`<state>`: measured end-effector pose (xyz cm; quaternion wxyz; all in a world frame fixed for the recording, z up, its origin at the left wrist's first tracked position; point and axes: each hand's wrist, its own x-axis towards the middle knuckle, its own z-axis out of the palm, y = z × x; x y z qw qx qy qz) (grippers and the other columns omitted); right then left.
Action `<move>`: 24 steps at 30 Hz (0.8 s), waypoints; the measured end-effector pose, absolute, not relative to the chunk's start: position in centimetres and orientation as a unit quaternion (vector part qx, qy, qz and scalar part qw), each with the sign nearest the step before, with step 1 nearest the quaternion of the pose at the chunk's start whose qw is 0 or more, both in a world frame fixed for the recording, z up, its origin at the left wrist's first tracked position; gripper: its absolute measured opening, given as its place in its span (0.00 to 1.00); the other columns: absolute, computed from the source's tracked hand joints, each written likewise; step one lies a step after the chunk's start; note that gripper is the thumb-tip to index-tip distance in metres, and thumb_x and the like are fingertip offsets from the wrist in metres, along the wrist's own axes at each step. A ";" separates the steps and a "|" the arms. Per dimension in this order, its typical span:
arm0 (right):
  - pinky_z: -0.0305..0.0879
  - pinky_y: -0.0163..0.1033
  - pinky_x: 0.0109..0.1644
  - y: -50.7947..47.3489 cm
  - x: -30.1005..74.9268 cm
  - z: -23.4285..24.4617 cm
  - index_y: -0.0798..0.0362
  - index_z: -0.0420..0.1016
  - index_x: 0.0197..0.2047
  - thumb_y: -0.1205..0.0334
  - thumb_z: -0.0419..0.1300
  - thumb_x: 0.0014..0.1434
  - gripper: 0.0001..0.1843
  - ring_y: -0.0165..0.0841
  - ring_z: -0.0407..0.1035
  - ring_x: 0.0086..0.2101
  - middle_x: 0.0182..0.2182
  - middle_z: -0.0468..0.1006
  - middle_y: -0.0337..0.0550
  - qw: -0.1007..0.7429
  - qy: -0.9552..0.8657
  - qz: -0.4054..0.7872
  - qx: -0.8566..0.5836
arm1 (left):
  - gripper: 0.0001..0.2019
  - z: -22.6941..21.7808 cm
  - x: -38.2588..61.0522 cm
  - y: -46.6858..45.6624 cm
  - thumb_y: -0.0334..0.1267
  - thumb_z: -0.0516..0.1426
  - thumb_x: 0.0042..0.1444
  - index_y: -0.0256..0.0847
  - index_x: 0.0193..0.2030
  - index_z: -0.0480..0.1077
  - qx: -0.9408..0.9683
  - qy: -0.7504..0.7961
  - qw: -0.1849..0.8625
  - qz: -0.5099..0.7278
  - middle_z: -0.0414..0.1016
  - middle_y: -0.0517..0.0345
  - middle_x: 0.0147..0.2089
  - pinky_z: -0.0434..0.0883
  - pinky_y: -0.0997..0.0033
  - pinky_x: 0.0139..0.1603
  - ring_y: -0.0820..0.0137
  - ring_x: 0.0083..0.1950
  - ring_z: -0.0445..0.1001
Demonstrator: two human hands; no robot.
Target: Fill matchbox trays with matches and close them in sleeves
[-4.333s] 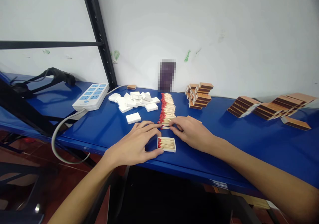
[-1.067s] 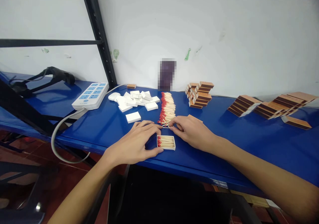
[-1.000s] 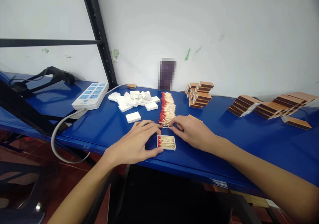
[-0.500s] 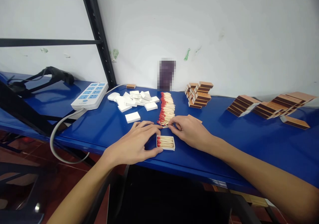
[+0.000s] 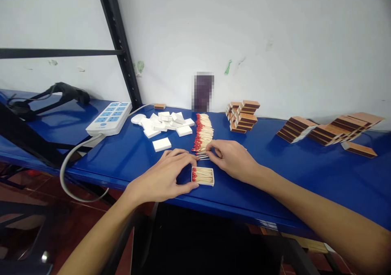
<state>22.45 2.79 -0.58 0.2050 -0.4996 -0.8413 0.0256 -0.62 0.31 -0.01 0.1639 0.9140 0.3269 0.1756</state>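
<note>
A small white matchbox tray [image 5: 213, 177] filled with red-headed matches lies near the table's front edge. My left hand [image 5: 166, 173] is spread around its left end, the thumb at the tray's lower left corner and the fingertips by the heads of a few loose matches. Behind the tray, my right hand [image 5: 232, 157] has thumb and forefinger pinched at the plain ends of matches at the near end of the long row of matches [image 5: 204, 130]. The fingers partly hide those ends. Something tan lies behind the right hand, mostly covered.
White trays [image 5: 165, 122] lie in a heap at left, with a single white tray [image 5: 161, 144] nearer. Brown matchbox sleeves are stacked at the back [image 5: 244, 116] and right [image 5: 296, 129]. A power strip [image 5: 109, 118] and black shelf post [image 5: 120, 42] stand left.
At the near end of the row, several matches now show spread apart between my hands. My right hand has shifted very slightly; my left hand and the filled tray stay in place.
</note>
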 end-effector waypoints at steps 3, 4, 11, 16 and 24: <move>0.49 0.34 0.28 2.8 22.5 -0.5 0.52 0.71 0.34 0.63 0.55 0.62 0.06 0.28 0.60 0.24 0.24 0.70 0.36 0.214 -0.832 0.031 -0.511 | 0.13 -0.1 -0.6 0.3 0.47 0.59 0.60 0.45 0.47 0.66 0.913 0.325 0.170 0.179 0.70 0.56 0.56 0.61 0.56 0.60 0.59 0.63 0.60; 0.49 0.33 0.28 2.8 22.6 -0.5 0.52 0.70 0.35 0.63 0.55 0.61 0.05 0.28 0.60 0.24 0.24 0.70 0.35 0.216 -0.829 0.032 -0.515 | 0.13 -0.1 -0.6 0.3 0.46 0.59 0.60 0.45 0.47 0.66 0.913 0.325 0.170 0.180 0.70 0.56 0.56 0.61 0.56 0.60 0.59 0.63 0.60; 0.48 0.34 0.27 2.9 22.8 -0.6 0.51 0.72 0.40 0.60 0.54 0.62 0.07 0.28 0.59 0.24 0.24 0.69 0.35 0.203 -0.828 0.032 -0.522 | 0.13 -0.1 -0.7 0.3 0.46 0.59 0.59 0.45 0.48 0.65 0.911 0.326 0.175 0.181 0.70 0.55 0.55 0.62 0.56 0.60 0.58 0.63 0.60; 0.50 0.34 0.29 2.8 22.8 -0.5 0.52 0.74 0.36 0.63 0.53 0.62 0.08 0.28 0.60 0.24 0.24 0.69 0.36 0.201 -0.840 0.032 -0.502 | 0.14 0.0 -0.7 0.3 0.45 0.60 0.59 0.46 0.48 0.65 0.912 0.325 0.174 0.178 0.70 0.56 0.55 0.62 0.57 0.60 0.59 0.63 0.60; 0.49 0.34 0.29 2.7 22.8 -0.5 0.52 0.74 0.35 0.62 0.54 0.62 0.09 0.28 0.60 0.25 0.24 0.70 0.37 0.183 -0.851 0.025 -0.492 | 0.13 0.0 -0.5 0.3 0.45 0.60 0.59 0.45 0.47 0.65 0.917 0.315 0.161 0.183 0.70 0.57 0.56 0.61 0.57 0.61 0.60 0.62 0.61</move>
